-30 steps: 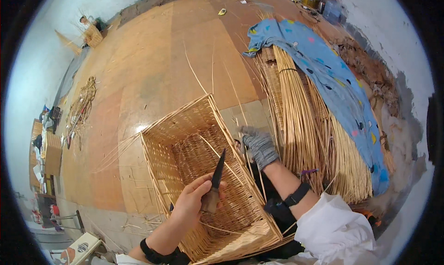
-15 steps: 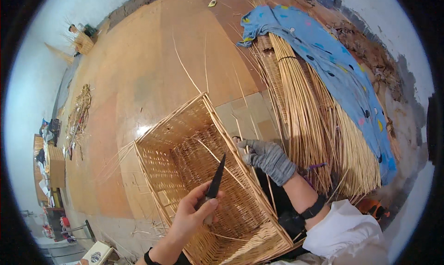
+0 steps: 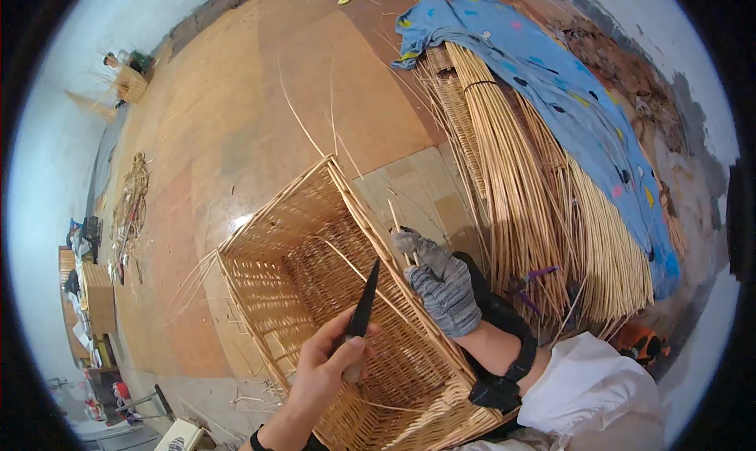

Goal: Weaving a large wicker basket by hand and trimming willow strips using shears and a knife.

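A rectangular wicker basket [image 3: 276, 329] lies in front of me with its open side facing up, a loose pale rod crossing its inside. Over the opening, my bare left hand [image 3: 319, 372] is closed around the handle of a knife [image 3: 364, 301], its dark pointed blade aimed away from me. At the basket's right rim, my right hand [image 3: 445, 290] in a grey knitted glove is closed on a thin wicker rod [image 3: 394, 213]. The rod's short end sticks up past the fingers; the rest is mostly hidden by the glove. Long thin rod ends rise from the far corner.
Right of the basket lie large bundles of peeled rods [image 3: 512, 168], partly under a blue patterned blanket [image 3: 543, 81]. A heap of scraps [image 3: 134, 199] lies on the floor to the left. Far left, a person [image 3: 118, 61] sits by another basket [image 3: 130, 85].
My right hand has turned and moved slightly down and left along the rim. The left hand keeps its hold on the knife. The whole view has shifted a little.
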Demonstrator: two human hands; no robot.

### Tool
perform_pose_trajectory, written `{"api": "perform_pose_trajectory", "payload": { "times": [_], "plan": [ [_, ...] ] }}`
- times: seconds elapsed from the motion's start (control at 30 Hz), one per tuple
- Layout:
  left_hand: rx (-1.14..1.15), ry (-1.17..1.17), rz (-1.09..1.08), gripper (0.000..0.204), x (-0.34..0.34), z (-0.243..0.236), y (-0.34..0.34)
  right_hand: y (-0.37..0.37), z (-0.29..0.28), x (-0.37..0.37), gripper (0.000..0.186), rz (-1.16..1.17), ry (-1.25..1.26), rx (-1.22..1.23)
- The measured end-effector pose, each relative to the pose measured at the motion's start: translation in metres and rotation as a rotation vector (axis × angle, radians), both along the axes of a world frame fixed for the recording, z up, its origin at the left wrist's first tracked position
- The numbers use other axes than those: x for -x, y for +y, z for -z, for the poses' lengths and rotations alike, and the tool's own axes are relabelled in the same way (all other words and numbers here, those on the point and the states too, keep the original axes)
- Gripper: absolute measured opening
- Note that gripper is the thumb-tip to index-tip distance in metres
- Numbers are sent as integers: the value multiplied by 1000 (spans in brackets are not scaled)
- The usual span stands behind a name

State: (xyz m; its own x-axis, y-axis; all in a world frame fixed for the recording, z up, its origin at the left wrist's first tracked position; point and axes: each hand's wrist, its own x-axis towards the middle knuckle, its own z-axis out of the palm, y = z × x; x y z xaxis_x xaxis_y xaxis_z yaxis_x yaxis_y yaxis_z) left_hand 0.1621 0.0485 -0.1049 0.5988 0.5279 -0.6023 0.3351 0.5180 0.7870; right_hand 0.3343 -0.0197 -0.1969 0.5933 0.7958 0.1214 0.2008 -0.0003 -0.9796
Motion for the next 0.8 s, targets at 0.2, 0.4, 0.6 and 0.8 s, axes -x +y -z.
{"api": "perform_pose_trajectory", "payload": {
  "times": [0.2, 0.4, 0.6, 0.8],
  "plan": [
    [-19, 28, -12, 44, 9, 1, -2, 9, 14, 2, 31, -88, -54, -16],
    [-37, 47, -28, 44, 1, 1, -2, 16, 15, 4, 26, -38, -1, -147],
    [-89, 227, 133, 38, -8, -25, 20, 27, 25, 23, 23, 101, 430, -186],
    [159, 179, 132, 31, -14, -29, 65, 16, 9, 23, 24, 139, 420, -160]
  ]
}}
